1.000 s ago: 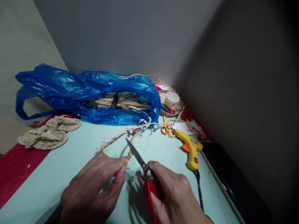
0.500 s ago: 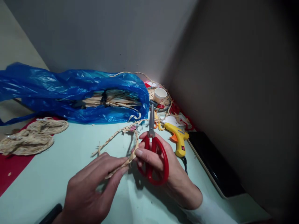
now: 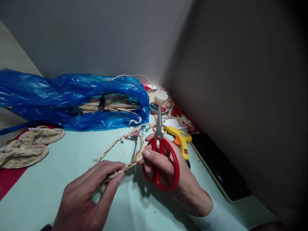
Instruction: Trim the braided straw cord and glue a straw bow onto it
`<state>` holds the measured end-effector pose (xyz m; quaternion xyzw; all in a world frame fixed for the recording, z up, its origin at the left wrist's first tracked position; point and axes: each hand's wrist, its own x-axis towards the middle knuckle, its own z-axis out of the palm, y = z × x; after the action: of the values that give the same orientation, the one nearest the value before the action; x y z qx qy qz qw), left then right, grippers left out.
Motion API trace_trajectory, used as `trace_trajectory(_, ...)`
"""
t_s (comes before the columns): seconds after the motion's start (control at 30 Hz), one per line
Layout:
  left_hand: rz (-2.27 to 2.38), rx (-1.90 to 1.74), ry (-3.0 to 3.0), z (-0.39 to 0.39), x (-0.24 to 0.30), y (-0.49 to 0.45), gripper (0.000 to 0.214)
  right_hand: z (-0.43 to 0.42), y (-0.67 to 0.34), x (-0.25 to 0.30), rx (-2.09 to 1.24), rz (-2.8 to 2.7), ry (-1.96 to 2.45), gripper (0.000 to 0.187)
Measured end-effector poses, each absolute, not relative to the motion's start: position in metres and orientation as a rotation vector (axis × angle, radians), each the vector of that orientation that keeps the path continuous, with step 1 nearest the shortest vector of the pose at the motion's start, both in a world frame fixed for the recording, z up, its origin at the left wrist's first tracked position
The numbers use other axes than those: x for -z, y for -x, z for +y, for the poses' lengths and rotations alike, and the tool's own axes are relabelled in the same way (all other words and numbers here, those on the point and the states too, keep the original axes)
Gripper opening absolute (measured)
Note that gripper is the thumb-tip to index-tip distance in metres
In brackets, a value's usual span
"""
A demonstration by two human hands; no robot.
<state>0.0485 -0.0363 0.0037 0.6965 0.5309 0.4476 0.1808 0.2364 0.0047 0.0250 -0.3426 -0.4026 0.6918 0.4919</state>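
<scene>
Between my two hands runs a pale braided straw cord (image 3: 132,163). My left hand (image 3: 93,192) pinches it between thumb and fingers, low on the left. At its other end, the thumb and fingertips of my right hand (image 3: 166,163) grip the same braid. Red-handled scissors (image 3: 159,126) also rest in my right hand, their blades together and pointing away from me. Past my hands the braid loops back over the table, with a small pink clip (image 3: 136,132) on it. Part of the cord is hidden behind my left fingers.
A blue plastic bag (image 3: 72,83) holding dried straw (image 3: 117,104) lies along the back. Woven straw soles (image 3: 26,154) sit at left. Toward the right are a yellow glue gun (image 3: 179,135), a dark tablet-like slab (image 3: 218,163) and a white cup (image 3: 160,97) on a woven tray.
My left hand has slid down and left along the braid, so a longer stretch shows between my hands. The right hand still holds the scissors. The view has shifted slightly.
</scene>
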Motion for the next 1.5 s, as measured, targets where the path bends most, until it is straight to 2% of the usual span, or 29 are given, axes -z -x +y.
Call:
trace_trajectory(0.13, 1.537, -1.250, -1.926, -0.035, -0.007, -0.049, 0.028, 0.001, -0.231, -0.024, -1.697, -0.970, 0.853, 0.035)
trace_trajectory(0.4, 1.394, -1.337, -2.103, -0.030, -0.003, -0.049, 0.020, -0.003, -0.223, -0.015, -1.771, -0.963, 0.826, 0.037)
trace_trajectory(0.53, 1.413, -1.259, -2.294, -0.029, -0.004, -0.042, 0.021, -0.003, -0.223, -0.015, -1.689, -0.918, 0.861, 0.039)
trace_trajectory(0.67, 1.554, -1.363, -2.390, -0.030, -0.005, -0.038, 0.018, -0.002, -0.228, -0.019, -1.594, -0.876, 0.880, 0.036)
trace_trajectory(0.8, 1.474, -1.394, -2.391, -0.030, -0.007, -0.041, 0.021, -0.001, -0.232, -0.021, -1.498, -0.944, 0.865, 0.035)
trace_trajectory(0.97, 1.482, -1.335, -1.850, -0.032, -0.014, -0.044, 0.010, 0.006, -0.228, -0.025, -1.344, -1.162, 0.917, 0.035)
trace_trajectory(1.13, 1.298, -1.005, -0.992, -0.032, -0.018, -0.034, 0.024, 0.030, -0.210, -0.022, -1.318, -1.462, 0.840, 0.027)
trace_trajectory(1.37, 0.973, -1.120, -0.505, -0.019, -0.026, -0.012, 0.029, 0.037, -0.216, -0.017, -0.734, -1.990, 0.972, 0.018)
trace_trajectory(1.5, 0.878, -1.105, -0.438, -0.019, -0.027, -0.008, 0.024, 0.026, -0.229, -0.022, -0.444, -2.096, 0.960, 0.028)
